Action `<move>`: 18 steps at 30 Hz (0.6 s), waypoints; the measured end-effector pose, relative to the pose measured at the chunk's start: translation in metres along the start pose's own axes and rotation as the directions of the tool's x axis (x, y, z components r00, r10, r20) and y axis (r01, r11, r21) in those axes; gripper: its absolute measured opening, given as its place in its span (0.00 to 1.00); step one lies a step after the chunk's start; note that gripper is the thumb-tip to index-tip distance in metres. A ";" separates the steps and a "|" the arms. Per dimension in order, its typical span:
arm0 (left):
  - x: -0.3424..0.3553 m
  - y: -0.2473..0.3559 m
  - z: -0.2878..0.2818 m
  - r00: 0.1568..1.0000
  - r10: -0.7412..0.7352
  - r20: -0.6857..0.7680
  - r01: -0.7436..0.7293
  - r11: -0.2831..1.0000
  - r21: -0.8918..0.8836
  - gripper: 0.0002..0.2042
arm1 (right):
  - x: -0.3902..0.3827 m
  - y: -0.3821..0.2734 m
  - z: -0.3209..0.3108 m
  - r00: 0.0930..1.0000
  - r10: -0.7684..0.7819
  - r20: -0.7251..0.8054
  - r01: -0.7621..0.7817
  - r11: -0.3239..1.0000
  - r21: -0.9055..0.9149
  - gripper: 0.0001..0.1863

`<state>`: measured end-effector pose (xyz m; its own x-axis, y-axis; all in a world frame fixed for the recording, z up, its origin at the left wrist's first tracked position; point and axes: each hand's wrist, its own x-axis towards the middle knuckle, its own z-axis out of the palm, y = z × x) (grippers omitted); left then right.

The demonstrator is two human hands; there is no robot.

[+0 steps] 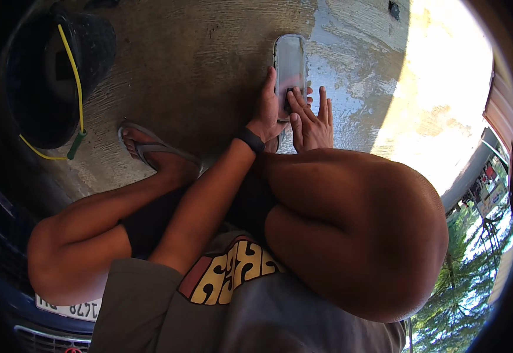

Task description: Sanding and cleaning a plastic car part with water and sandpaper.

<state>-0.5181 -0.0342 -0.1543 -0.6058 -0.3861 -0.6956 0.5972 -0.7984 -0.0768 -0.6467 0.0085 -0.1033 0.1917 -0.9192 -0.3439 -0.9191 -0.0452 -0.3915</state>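
My left hand [266,110] is closed around a long, flat panel with rounded ends [290,59]. The panel looks pale and glossy, with a light rim, and I cannot tell exactly what it is. My left thumb lies along its near-left edge, and fingertips show past its right edge. Over the lower part of the panel, my right hand [313,126] has its fingers stretched apart. Two of these fingertips touch the surface beside a small dark spot [290,90], too small to name. A dark band [249,139] circles my left wrist.
A black bucket [95,53] with a yellow handle [75,65] and green grip [77,145] is at the upper left. My sandalled foot [150,147] rests on the wet-looking concrete floor [180,53]. Behind me at lower left is a dark vehicle [9,306]. Bright sunlight falls at right.
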 end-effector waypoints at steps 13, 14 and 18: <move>-0.010 0.006 0.001 0.998 0.019 -0.068 -0.021 0.999 -0.032 0.42 | 0.047 0.001 0.013 0.996 -0.009 -0.088 0.015 0.997 0.071 0.25; -0.006 0.003 0.019 0.998 0.060 -0.016 -0.061 0.997 -0.047 0.41 | 0.069 0.009 -0.005 0.993 -0.005 -0.117 0.002 1.000 -0.025 0.25; -0.005 0.003 0.008 0.997 0.069 -0.023 -0.070 0.996 -0.046 0.39 | 0.039 -0.005 0.009 0.991 0.021 -0.134 0.002 0.985 0.172 0.24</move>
<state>-0.5177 -0.0389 -0.1453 -0.5509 -0.4294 -0.7156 0.6616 -0.7474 -0.0608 -0.6314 -0.0234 -0.1219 0.1241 -0.9641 -0.2348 -0.8456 0.0210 -0.5334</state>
